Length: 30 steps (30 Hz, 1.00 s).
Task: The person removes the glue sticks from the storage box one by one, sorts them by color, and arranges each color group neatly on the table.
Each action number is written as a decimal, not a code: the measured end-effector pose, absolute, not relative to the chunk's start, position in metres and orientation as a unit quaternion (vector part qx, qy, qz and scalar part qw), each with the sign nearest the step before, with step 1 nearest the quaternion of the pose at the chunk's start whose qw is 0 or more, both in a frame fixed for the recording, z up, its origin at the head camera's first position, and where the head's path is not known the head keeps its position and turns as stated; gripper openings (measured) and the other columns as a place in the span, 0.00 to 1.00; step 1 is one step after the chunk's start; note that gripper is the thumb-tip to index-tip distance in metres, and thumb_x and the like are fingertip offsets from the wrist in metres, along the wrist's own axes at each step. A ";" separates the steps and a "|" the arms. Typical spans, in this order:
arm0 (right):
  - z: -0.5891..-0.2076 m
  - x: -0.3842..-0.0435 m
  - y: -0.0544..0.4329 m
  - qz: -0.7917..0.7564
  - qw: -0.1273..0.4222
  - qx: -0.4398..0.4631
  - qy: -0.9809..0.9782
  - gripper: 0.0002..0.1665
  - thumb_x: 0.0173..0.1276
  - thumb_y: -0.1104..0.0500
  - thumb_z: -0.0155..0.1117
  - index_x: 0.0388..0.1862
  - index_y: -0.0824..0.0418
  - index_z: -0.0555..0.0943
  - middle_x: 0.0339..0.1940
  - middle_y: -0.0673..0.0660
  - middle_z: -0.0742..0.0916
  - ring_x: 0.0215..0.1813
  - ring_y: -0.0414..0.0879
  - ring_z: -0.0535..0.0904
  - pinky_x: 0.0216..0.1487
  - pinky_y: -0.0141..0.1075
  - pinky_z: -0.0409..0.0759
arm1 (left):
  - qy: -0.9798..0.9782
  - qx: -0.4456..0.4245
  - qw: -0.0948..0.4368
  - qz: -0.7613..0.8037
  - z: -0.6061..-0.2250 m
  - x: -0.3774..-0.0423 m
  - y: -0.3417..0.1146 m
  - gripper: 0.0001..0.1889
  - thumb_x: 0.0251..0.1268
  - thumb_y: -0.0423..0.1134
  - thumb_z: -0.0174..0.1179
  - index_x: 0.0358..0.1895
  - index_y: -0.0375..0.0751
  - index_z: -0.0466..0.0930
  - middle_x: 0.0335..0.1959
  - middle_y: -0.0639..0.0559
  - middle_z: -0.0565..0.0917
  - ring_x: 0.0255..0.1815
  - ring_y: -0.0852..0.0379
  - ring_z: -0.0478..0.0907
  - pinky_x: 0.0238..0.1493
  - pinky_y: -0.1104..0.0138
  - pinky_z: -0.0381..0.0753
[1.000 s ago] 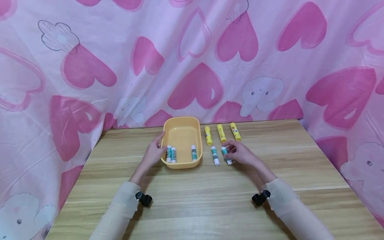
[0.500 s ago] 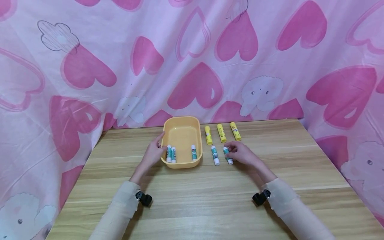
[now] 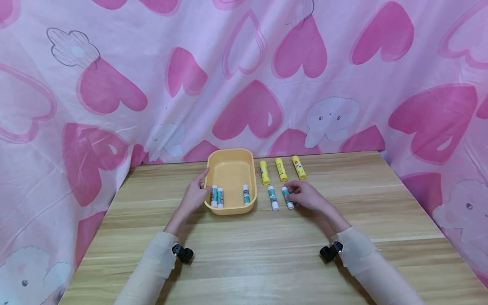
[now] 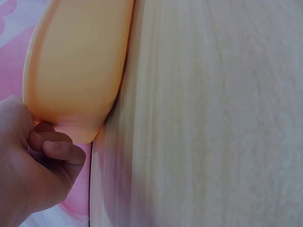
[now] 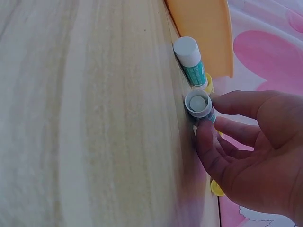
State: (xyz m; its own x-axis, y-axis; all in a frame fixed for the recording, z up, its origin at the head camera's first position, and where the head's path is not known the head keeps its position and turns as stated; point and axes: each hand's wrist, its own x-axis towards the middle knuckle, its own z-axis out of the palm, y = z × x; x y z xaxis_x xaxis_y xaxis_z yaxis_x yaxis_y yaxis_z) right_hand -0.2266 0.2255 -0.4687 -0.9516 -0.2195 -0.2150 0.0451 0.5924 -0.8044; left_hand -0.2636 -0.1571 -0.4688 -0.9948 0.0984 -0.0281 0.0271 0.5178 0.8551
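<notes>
- Backdrop cloth [image 3: 248,108]: pink hearts, hangs behind the tray.
- Bench [image 3: 244,262]: wood grain, under the tray and reaching well to both sides of it.
- Tray [image 3: 230,173]: yellow-orange, rounded corners, long side running away from the person.
- Left hand [image 3: 195,195]: at the tray's left wall, gripping it, thumb over the rim, other fingers curled against the outside.
- Right hand [image 3: 309,195]: right of the tray, thumb and fingers pinching the held glue stick.
- Yellow glue sticks [image 3: 281,169]: three in a row, right of the tray's far half.
- Held glue stick [image 5: 198,103]: right of the tray's near half, one loose stick between. Right hand is the nearer one; stick sits between its fingertips, on the tray side of the palm. Long axis runs away from the person, far end angled slightly towards the tray. Teal label, white ends, near end a round hollow with a disc inside. Can't tell if it touches the bench.
- Loose teal stick [image 3: 273,198]: just right of the tray, same look, untouched.
- Teal sticks inside the tray: near end, a pair [image 3: 220,198] by the left wall, a single one [image 3: 246,195] by the right wall.
</notes>
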 end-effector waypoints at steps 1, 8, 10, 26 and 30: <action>-0.468 -0.226 0.225 -0.446 0.145 -0.053 0.881 0.27 0.72 0.60 0.60 0.68 0.65 0.72 0.51 0.62 0.80 0.41 0.48 0.77 0.37 0.36 0.82 | 0.870 0.036 0.035 0.491 -0.469 -0.264 -0.157 0.40 0.63 0.33 0.59 0.79 0.54 0.56 0.20 0.55 0.64 0.19 0.60 0.61 0.18 0.72 0.64; -0.460 -0.222 0.223 -0.451 0.122 -0.052 0.883 0.26 0.73 0.60 0.58 0.67 0.66 0.72 0.52 0.62 0.79 0.46 0.51 0.76 0.38 0.37 0.81 | 0.868 0.041 0.030 0.494 -0.468 -0.263 -0.157 0.40 0.62 0.32 0.59 0.78 0.53 0.57 0.20 0.56 0.64 0.19 0.60 0.61 0.18 0.72 0.64; -0.457 -0.221 0.222 -0.454 0.111 -0.052 0.883 0.24 0.73 0.59 0.58 0.65 0.64 0.74 0.51 0.61 0.79 0.47 0.51 0.75 0.40 0.38 0.79 | 0.867 0.041 0.031 0.496 -0.468 -0.263 -0.157 0.40 0.62 0.32 0.59 0.78 0.53 0.57 0.20 0.56 0.64 0.19 0.59 0.61 0.18 0.72 0.64; -0.404 -0.227 0.174 -0.458 0.065 -0.138 0.876 0.21 0.72 0.56 0.61 0.62 0.58 0.79 0.48 0.56 0.84 0.48 0.49 0.80 0.46 0.37 0.83 | 0.860 0.036 0.041 0.507 -0.466 -0.261 -0.157 0.40 0.63 0.31 0.58 0.79 0.54 0.56 0.20 0.55 0.66 0.18 0.61 0.64 0.19 0.72 0.69; -0.394 -0.233 0.156 -0.446 0.068 -0.155 0.879 0.22 0.71 0.55 0.62 0.62 0.57 0.79 0.48 0.55 0.85 0.46 0.47 0.81 0.44 0.36 0.84 | 0.858 0.038 0.038 0.511 -0.466 -0.261 -0.156 0.40 0.62 0.31 0.58 0.79 0.54 0.56 0.19 0.56 0.65 0.18 0.61 0.64 0.19 0.73 0.68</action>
State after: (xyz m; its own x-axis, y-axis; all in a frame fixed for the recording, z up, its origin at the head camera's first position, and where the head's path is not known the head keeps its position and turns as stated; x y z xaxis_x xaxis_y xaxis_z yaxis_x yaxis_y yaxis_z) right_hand -0.2332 0.1565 -0.3940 -0.9428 -0.3327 0.0186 -0.2113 0.5538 -0.8054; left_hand -0.2608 -0.1561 -0.4661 -0.9943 0.1032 -0.0268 0.0256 0.4757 0.8792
